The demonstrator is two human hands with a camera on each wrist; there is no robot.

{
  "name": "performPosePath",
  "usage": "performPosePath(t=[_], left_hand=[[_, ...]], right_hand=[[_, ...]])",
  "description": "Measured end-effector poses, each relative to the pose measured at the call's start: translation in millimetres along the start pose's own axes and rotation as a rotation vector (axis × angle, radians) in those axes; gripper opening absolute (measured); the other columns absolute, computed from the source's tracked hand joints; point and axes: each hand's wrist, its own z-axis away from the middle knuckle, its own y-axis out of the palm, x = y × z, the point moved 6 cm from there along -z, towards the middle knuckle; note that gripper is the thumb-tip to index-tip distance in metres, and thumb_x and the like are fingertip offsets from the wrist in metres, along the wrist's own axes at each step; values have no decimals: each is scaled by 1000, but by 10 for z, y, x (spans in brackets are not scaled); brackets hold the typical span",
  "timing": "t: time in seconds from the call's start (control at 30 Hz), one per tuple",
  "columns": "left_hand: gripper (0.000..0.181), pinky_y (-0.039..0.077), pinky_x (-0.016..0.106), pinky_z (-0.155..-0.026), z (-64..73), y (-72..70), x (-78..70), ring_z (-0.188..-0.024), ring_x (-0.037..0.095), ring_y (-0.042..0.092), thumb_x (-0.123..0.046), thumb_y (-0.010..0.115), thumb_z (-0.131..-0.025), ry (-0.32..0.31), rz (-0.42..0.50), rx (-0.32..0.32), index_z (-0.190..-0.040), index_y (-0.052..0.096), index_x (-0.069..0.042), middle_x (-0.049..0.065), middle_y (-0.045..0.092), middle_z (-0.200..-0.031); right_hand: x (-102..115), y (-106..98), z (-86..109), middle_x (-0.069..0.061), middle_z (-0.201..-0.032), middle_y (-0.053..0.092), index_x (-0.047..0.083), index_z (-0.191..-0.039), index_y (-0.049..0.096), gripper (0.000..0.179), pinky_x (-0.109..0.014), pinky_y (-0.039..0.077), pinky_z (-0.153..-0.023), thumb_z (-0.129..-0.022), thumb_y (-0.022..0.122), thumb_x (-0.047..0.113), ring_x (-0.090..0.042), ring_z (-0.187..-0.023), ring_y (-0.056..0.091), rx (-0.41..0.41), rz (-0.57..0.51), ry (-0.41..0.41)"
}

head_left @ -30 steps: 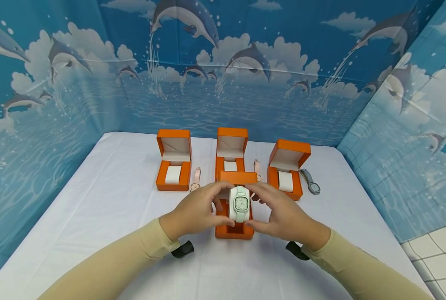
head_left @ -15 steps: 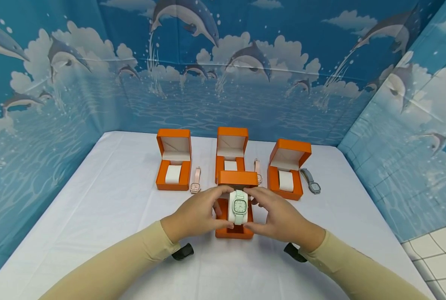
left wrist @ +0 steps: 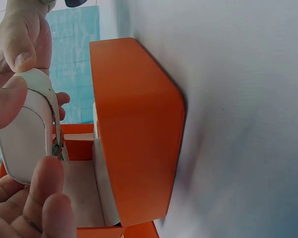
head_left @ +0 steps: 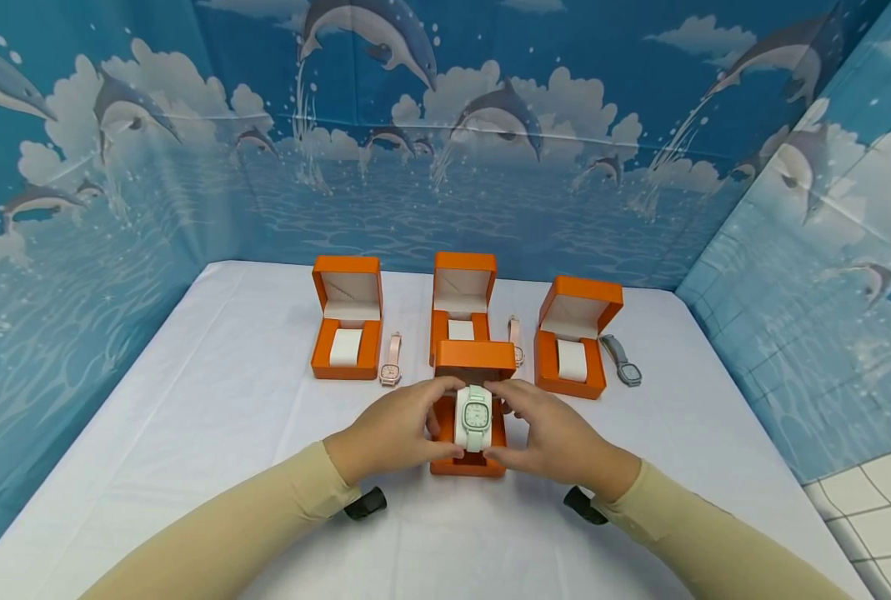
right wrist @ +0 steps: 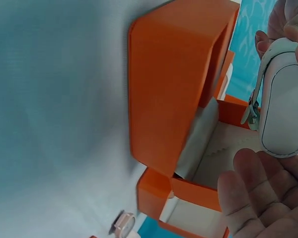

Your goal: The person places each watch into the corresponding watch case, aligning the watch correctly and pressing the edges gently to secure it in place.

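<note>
A pale green wristwatch [head_left: 477, 415] is strapped round a white watch cushion [left wrist: 26, 139], its square dial facing up. My left hand [head_left: 394, 423] pinches one side of the cushion, thumb at the near end and fingers at the far end. From the other side my right hand [head_left: 561, 431] grips it the same way. Watch and cushion are over an open orange watch box [head_left: 468, 470], whose raised lid [head_left: 475, 357] stands behind them. In the right wrist view, the buckle [right wrist: 253, 106] shows under the cushion, between it and the lid's pale lining.
Behind stand three more open orange boxes, at left [head_left: 346, 371], middle [head_left: 463, 263] and right [head_left: 571, 387], each with a white cushion. Pink watches lie by the left [head_left: 390, 360] and middle [head_left: 516, 340] boxes, a grey watch [head_left: 622, 362] by the right. Dolphin-printed curtains enclose the white table.
Both hands have brought the watch on its cushion slightly left and nearer the front of the box. The right hand has shifted left a little. Boxes and other watches have stayed put.
</note>
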Motion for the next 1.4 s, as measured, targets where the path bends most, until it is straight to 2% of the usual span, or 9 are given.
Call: performPosePath(t=[0.27,0.47,0.83,0.97,1.07,1.4], left_hand=[[75,53,22,-65,-7,43,53,-74,3,60,-38,88,-87,-19,-13,16,-148,52,-14,-6,66,-93],[73,53,22,-66,-26,82,95,-72,3,60,-36,89,-86,-15,-25,16,-145,53,-14,-5,66,-95],[73,52,24,-68,-48,123,133,-74,5,60,-39,89,-86,-45,-67,30,-146,54,-15,-6,65,-96],[73,58,32,-90,-44,129,131,-97,10,66,-39,88,-86,-43,-93,22,-146,55,-15,-4,71,-118],[73,54,37,-107,-46,139,140,-116,12,65,-39,88,-86,-38,-102,15,-146,55,-14,-3,68,-134],[73,53,39,-110,-64,169,172,-120,13,64,-39,88,-86,-44,-105,18,-146,54,-15,-3,68,-135]], right_hand=[[-32,57,-19,1,-138,65,13,-152,54,78,-39,61,-95,-86,89,36,-15,-110,66,12,30,11],[-55,98,-33,0,-138,65,12,-150,55,77,-39,61,-96,-86,89,36,-15,-111,66,19,30,17],[-124,159,-52,0,-138,65,13,-150,56,78,-40,60,-97,-85,89,39,-14,-111,66,31,49,38],[-129,176,-64,1,-137,65,13,-149,56,76,-40,60,-98,-86,89,39,-13,-111,65,44,59,31],[-127,184,-70,0,-137,65,12,-150,56,76,-40,60,-98,-87,88,39,-14,-112,64,52,62,18],[-139,199,-81,-1,-141,64,13,-151,55,80,-41,59,-103,-84,90,38,-16,-120,64,60,67,40]])
